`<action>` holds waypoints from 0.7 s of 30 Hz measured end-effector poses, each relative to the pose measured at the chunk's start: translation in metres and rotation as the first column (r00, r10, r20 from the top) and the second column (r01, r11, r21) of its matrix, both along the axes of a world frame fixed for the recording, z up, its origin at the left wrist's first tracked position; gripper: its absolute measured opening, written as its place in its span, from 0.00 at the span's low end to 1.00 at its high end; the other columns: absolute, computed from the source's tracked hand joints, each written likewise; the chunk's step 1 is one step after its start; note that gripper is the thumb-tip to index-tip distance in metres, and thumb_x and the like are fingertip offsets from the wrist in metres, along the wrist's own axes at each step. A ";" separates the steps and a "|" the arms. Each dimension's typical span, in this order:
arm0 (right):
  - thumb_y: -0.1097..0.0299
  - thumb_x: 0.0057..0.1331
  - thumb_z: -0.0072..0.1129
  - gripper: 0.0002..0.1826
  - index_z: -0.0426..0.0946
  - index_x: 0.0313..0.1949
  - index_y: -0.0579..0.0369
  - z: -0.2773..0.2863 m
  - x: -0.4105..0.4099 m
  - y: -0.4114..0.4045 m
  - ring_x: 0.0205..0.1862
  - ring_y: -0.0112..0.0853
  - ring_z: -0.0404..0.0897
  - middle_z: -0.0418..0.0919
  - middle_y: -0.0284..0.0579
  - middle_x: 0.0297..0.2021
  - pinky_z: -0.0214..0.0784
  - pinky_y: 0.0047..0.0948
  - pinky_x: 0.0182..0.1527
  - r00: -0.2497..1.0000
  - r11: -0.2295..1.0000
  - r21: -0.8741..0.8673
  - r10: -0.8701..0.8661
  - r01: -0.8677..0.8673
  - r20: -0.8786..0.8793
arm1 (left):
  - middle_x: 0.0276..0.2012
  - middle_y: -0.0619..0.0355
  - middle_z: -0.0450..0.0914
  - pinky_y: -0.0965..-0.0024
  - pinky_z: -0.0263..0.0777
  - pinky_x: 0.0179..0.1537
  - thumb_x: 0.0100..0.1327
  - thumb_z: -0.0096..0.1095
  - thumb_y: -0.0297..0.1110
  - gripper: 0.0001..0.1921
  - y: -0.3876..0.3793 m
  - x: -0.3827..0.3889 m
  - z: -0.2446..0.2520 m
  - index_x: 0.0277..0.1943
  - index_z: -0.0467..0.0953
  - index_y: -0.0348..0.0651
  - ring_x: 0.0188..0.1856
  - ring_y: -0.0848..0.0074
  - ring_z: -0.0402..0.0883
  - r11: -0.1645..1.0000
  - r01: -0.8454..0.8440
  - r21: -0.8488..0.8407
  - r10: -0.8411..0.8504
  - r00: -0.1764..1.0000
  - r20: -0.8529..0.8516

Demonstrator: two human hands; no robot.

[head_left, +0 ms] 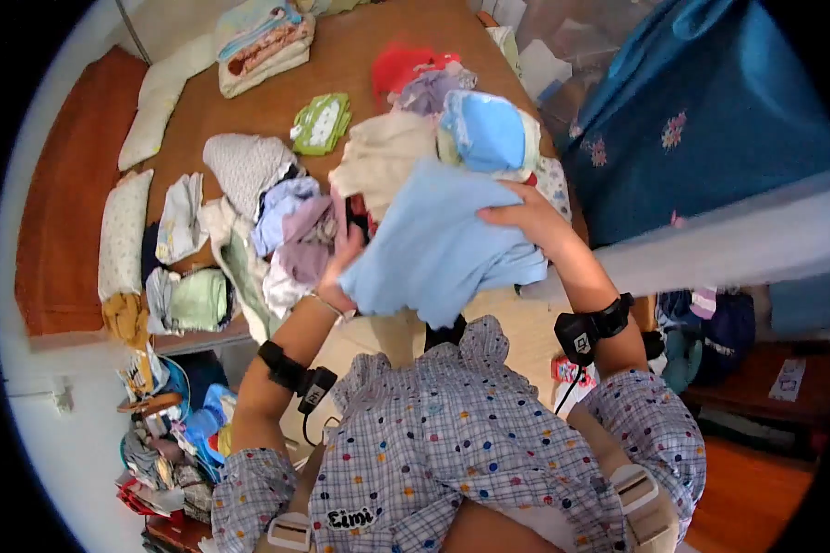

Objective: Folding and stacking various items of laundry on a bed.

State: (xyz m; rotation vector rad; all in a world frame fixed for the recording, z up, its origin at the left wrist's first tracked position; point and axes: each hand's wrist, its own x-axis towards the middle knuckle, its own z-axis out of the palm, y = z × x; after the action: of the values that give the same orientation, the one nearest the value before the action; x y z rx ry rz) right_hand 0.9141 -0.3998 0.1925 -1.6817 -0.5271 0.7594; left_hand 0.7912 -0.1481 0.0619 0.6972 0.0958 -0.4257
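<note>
A light blue cloth garment (443, 242) is spread in the air in front of me, above the near edge of the bed. My right hand (529, 218) grips its right side, thumb on top and the other fingers mostly hidden under the fabric. At the left corner of the garment is my left hand (342, 269), blurred, its fingers pointing away from me. The cloth overlaps part of this hand, so whether it grips the corner cannot be made out. Just beyond the left hand lies a heap of mauve and white clothes (308, 242).
A cream garment (387, 148), a folded blue cloth (487, 131), a red cloth (404, 69) and a folded green garment (321, 124) lie on the brown bed surface (360, 41). Folded bedding (266, 45) sits farther back. A blue curtain (719, 124) hangs at the right. Filled baskets (173, 435) stand lower left.
</note>
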 end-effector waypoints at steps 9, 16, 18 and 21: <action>0.63 0.52 0.58 0.28 0.63 0.47 0.68 -0.044 0.203 -0.051 0.38 0.36 0.74 0.72 0.52 0.38 0.69 0.30 0.37 0.678 0.804 0.207 -0.297 0.557 -0.673 | 0.51 0.52 0.65 0.65 0.59 0.53 0.47 0.65 0.37 0.36 -0.047 0.242 0.076 0.56 0.54 0.35 0.52 0.66 0.66 0.888 -0.239 0.394 0.181 0.967 0.178; 0.56 0.49 0.61 0.37 0.58 0.52 0.65 -0.105 0.247 -0.069 0.42 0.37 0.72 0.70 0.53 0.43 0.64 0.30 0.43 0.761 0.840 -0.060 -0.516 0.539 -0.393 | 0.46 0.53 0.68 0.68 0.63 0.49 0.41 0.66 0.23 0.34 -0.070 0.334 0.017 0.53 0.57 0.37 0.48 0.71 0.68 0.637 -0.242 0.732 0.236 0.965 0.113; 0.56 0.48 0.61 0.38 0.57 0.53 0.64 -0.110 0.247 -0.069 0.43 0.38 0.71 0.69 0.53 0.44 0.63 0.31 0.45 0.810 0.829 -0.161 -0.558 0.535 -0.179 | 0.46 0.53 0.68 0.68 0.63 0.49 0.41 0.66 0.24 0.35 -0.072 0.336 -0.003 0.53 0.56 0.37 0.48 0.71 0.69 0.577 -0.292 0.763 0.198 0.956 0.216; 0.56 0.49 0.60 0.38 0.55 0.55 0.60 -0.105 0.247 -0.058 0.52 0.42 0.63 0.61 0.55 0.51 0.56 0.36 0.51 0.817 0.775 -0.271 -0.503 0.571 0.281 | 0.45 0.53 0.68 0.69 0.63 0.50 0.41 0.67 0.25 0.35 -0.071 0.339 -0.026 0.54 0.56 0.38 0.48 0.71 0.69 0.487 -0.390 0.782 0.185 0.921 0.344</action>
State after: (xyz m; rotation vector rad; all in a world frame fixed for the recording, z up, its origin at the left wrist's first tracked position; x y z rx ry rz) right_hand 1.1616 -0.4582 0.0875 -2.1149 -0.0105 0.2657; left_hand 1.1302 -0.2187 0.0359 1.6787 0.2198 0.0805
